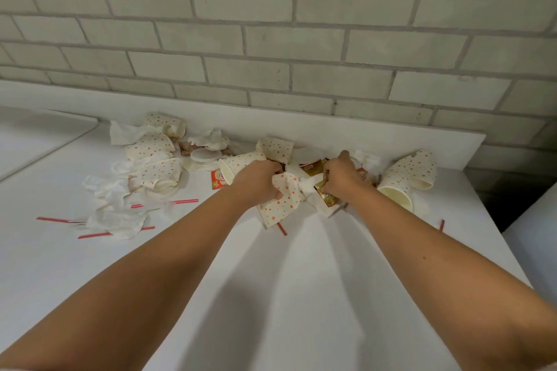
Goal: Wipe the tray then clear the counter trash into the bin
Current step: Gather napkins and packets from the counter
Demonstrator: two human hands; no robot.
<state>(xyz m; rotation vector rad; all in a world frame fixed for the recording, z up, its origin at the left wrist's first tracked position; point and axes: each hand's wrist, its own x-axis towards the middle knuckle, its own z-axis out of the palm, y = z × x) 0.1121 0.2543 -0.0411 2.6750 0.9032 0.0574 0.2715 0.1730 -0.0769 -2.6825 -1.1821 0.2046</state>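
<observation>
Worktop [271, 295] lies bare along its near edge, with broad white room on either side of the two forearms stretched across it. Toward the back edge, the left hand [259, 179] has its fingers curled round a crushed dotted cup [284, 205]. Just beside it, the right hand [343, 176] pinches a gold sachet [324, 197] against a white napkin [307, 187], with one finger sticking out toward the upstand [361, 129]. A red straw [281, 229] pokes out from under the crushed cup.

Off to the left, loose napkins [117, 217] sprawl over more straws [168, 203], and flattened cups [153, 172] lie behind them. To the right, two cups on their sides [405, 181] sit close to the right edge, where the worktop drops into a dark gap [494, 211]. A short straw piece [442, 224] lies nearer that edge still.

Farther back, another tipped cup [241, 164] touches the left hand, with a flat white lid [205, 156] just beyond it. The litter stops at the upstand, below a brick wall [271, 39].
</observation>
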